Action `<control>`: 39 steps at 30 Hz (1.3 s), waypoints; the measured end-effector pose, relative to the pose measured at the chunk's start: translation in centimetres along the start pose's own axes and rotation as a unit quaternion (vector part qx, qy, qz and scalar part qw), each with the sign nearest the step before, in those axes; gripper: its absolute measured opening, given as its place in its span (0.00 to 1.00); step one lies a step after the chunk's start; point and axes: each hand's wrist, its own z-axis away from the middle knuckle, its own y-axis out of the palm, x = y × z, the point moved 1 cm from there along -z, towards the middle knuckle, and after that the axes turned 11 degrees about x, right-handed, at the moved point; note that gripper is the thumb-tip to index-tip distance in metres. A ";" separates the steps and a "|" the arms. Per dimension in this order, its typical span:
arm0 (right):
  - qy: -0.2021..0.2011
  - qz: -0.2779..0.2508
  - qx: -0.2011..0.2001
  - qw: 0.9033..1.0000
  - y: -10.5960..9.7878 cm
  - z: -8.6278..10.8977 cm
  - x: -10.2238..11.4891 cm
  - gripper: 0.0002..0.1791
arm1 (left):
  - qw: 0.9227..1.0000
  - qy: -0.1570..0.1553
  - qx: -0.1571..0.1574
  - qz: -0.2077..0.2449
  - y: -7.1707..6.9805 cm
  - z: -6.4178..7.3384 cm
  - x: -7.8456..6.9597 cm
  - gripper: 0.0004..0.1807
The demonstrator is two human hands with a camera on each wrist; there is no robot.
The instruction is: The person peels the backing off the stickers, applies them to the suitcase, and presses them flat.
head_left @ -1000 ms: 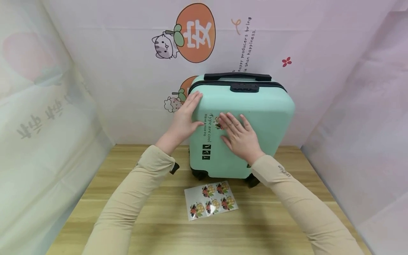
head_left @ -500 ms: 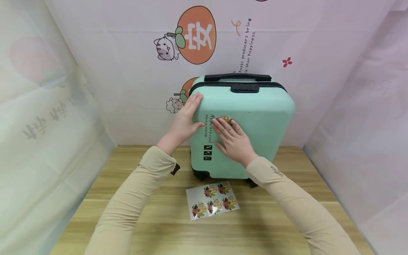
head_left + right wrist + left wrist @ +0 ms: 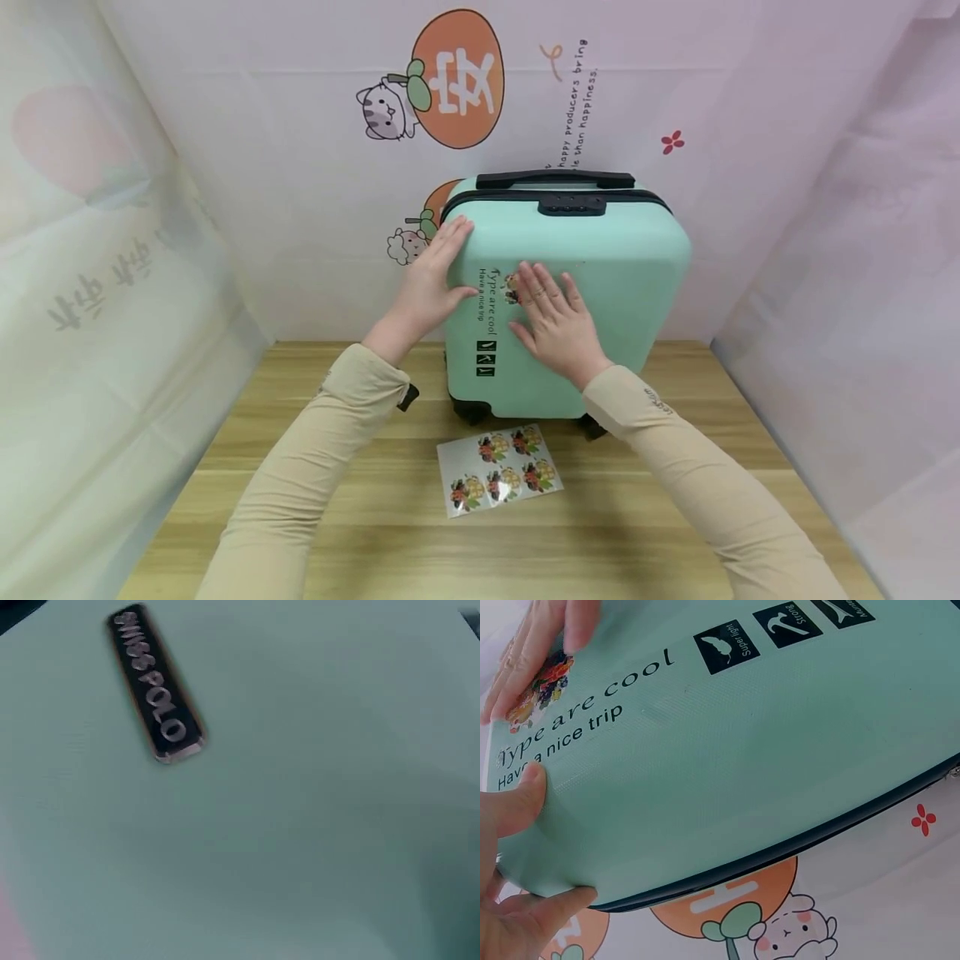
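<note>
A mint-green suitcase point(image 3: 637, 292) stands upright on the table. My left hand point(image 3: 426, 287) rests against its left edge, thumb on the front face and fingers straight along the upper side. My right hand point(image 3: 561, 323) lies flat on the front, its straight fingers partly covering a fruit sticker point(image 3: 512, 288) beside the printed words. In the left wrist view, more of the fruit sticker point(image 3: 555, 671) shows under the right fingers. The right wrist view holds the green shell and a dark "SWISS POLO" badge point(image 3: 154, 686); no fingers show there.
A sheet of fruit stickers point(image 3: 454, 458) lies on the wooden table point(image 3: 360, 517) in front of the suitcase, with several stickers on it. A printed cloth point(image 3: 300, 167) hangs behind and at both sides. The suitcase has a black top handle point(image 3: 555, 178).
My right hand slid down and left over the sticker, baring its upper part, then back up and right, so the sticker's left part shows again. My left hand stays in place.
</note>
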 end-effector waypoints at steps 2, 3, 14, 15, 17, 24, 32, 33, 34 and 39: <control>-0.027 0.010 -0.002 1.000 0.4 0.1 0.6 0.45 | 1.000 -0.001 0.002 -0.005 -0.2 0.1 0.0 0.47; -0.039 0.015 -0.002 0.999 0.6 0.2 0.8 0.47 | 1.000 0.000 0.003 -0.008 -0.2 0.1 0.0 0.47; -0.012 0.018 0.012 1.000 0.5 0.6 -0.1 0.39 | 1.000 0.004 -0.005 -0.001 -0.3 0.3 0.1 0.47; -0.005 0.010 0.011 1.000 0.5 0.7 -0.1 0.38 | 1.000 0.005 -0.006 0.000 -0.3 0.3 0.1 0.47; 0.005 -0.005 0.013 1.000 0.4 0.7 -0.1 0.37 | 1.000 0.007 -0.007 0.001 -0.3 0.3 0.2 0.47; -0.039 0.033 0.010 0.999 1.1 1.0 1.0 0.40 | 1.000 0.021 -0.009 -0.007 -0.1 0.3 0.3 0.47; -0.025 0.035 0.030 0.999 0.9 1.6 -0.5 0.39 | 1.000 0.018 -0.013 -0.001 0.0 0.3 0.2 0.47; -0.013 0.031 0.040 0.999 0.8 1.8 -0.8 0.38 | 1.000 0.017 -0.013 0.000 -0.1 0.3 0.2 0.47; -0.001 0.025 0.050 0.998 0.7 1.9 -1.0 0.37 | 1.000 0.015 -0.012 0.000 -0.1 0.3 0.3 0.47; 0.028 0.002 0.071 0.997 0.6 2.4 -1.1 0.36 | 1.000 0.011 -0.005 -0.004 0.0 0.3 0.4 0.47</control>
